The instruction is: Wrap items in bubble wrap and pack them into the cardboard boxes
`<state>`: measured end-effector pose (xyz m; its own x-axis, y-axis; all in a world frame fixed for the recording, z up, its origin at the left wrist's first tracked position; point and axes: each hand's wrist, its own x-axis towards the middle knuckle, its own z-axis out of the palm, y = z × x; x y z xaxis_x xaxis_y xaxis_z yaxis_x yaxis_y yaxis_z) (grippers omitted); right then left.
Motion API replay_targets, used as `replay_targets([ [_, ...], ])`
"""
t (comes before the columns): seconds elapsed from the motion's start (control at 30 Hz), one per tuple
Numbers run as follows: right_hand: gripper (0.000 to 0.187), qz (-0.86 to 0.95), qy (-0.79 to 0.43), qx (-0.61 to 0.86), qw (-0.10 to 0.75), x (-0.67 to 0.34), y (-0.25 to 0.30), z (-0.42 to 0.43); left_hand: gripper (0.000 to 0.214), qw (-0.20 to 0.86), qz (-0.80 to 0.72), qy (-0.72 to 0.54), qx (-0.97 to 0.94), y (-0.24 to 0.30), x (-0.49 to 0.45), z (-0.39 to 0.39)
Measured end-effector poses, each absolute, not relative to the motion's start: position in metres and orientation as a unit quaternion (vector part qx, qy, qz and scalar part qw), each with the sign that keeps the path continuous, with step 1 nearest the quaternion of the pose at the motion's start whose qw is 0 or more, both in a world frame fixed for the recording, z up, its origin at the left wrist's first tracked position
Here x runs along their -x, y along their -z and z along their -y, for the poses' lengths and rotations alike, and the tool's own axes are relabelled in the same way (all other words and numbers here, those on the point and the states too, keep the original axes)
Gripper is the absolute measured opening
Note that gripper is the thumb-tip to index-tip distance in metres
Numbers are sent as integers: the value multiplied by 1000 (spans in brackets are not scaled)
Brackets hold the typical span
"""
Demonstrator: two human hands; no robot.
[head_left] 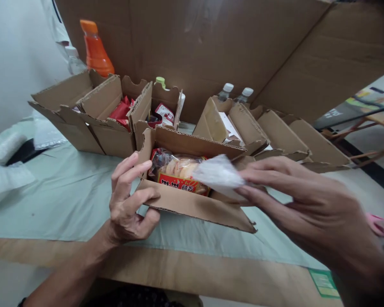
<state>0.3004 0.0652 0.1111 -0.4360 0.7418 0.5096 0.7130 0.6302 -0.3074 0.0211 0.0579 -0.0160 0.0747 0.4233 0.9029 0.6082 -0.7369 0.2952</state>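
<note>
A small open cardboard box [192, 204] sits in front of me on a pale green cloth. Inside lies a clear snack packet [176, 170] with a red label. My left hand [128, 200] grips the box's near left corner, fingers curled over the rim and thumb under the flap. My right hand [301, 200] reaches in from the right, fingers pinched on a small whitish plastic packet [219, 172] held over the box's right side.
Behind stand more open cardboard boxes: left ones [92, 115] with red packets, right ones [262, 128] with two capped bottles [235, 94]. An orange bottle [96, 49] stands far left. A big cardboard sheet [211, 42] walls the back. A white bag [6, 170] lies left.
</note>
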Motion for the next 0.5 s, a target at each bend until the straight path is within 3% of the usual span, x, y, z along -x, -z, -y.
replay_targets([
  [0.27,13,856,-80,464,214,-279,-114,-88,16,72,371,577,724,19,-20,-56],
  [0.5,21,885,35,436,-158,-276,-91,-113,8,41,448,536,714,22,-18,-49],
])
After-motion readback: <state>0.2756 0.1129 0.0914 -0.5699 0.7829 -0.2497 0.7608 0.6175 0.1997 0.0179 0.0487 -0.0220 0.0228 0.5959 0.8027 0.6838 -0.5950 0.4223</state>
